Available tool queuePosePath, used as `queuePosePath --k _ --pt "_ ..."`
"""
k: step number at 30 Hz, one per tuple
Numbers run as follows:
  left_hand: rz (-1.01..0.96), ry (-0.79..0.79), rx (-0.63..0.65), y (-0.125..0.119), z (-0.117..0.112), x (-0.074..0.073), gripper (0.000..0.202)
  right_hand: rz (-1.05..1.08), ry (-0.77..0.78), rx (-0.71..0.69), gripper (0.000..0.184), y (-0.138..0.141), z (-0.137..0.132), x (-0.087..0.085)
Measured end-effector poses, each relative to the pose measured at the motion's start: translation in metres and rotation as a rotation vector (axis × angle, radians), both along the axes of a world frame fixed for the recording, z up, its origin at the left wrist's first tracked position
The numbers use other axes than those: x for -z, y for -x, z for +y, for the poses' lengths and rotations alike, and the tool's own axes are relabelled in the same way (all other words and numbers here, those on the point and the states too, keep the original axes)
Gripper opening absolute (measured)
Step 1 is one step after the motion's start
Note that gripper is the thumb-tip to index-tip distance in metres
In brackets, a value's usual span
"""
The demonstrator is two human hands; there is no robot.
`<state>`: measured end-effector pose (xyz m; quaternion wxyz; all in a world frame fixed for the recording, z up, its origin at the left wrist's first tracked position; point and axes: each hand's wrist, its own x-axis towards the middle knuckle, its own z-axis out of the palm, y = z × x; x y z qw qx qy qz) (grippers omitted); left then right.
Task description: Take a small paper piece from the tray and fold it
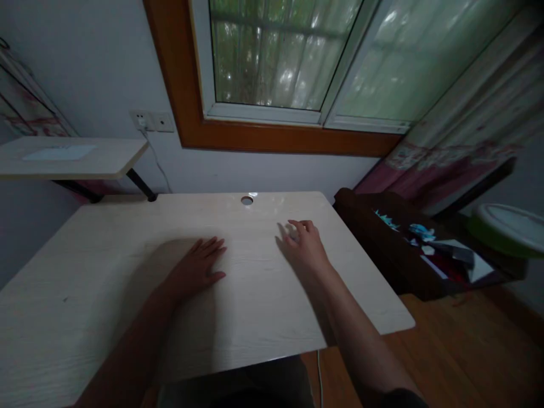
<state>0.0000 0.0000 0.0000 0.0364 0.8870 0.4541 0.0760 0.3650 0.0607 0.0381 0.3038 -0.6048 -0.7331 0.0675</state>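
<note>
Fingertips (293, 231) of the right hand (306, 245) curl down onto the pale wooden table (106, 266), close together, and seem to press on something small and whitish; the dim light leaves it unclear whether anything is really pinched there. That hand sits a little nearer the person than the cable hole (247, 200) and to its right, with the forearm running back toward the table's near right corner.

Left hand (199, 267) lies flat, palm down, fingers straight and lightly spread with the thumb out to the side, holding nothing. Its long axis points up toward the cable hole, which lies beyond it and slightly to the right. Both hands rest on the tabletop, well apart from each other.

One cable hole shows in the table, close to the far edge. Right of it, past the table's end, stands one dark tray (382, 238) holding a loose heap of paper scraps (429, 243), white, blue and dark; their number cannot be counted. Beyond the tray sits a green-rimmed round lid (510, 229). Left of the hole, on the wall, are two sockets (152, 120), above a smaller side table (72, 156).
</note>
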Motion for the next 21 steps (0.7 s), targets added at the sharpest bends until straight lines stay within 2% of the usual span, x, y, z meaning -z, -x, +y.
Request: queuePosePath --k 3,6,9,15,21 --pt "-0.016 -0.002 -0.007 0.001 0.000 0.001 0.068 0.089 0.059 -0.018 0.034 -0.012 0.002 0.005" --pt "-0.027 0.007 -0.019 0.001 0.000 0.001 0.065 0.121 0.053 -0.045 0.025 -0.023 0.003 0.010" --pt "-0.034 0.009 -0.019 0.001 0.000 -0.001 0.063 0.116 0.057 -0.094 0.023 -0.029 0.004 0.012" --pt "-0.057 0.004 -0.027 0.001 0.000 -0.001 0.060 0.056 0.125 -0.097 0.024 -0.031 0.005 0.011" --pt "-0.076 0.002 -0.033 0.000 -0.001 -0.003 0.056 0.112 0.115 -0.115 0.017 -0.038 0.015 0.026"
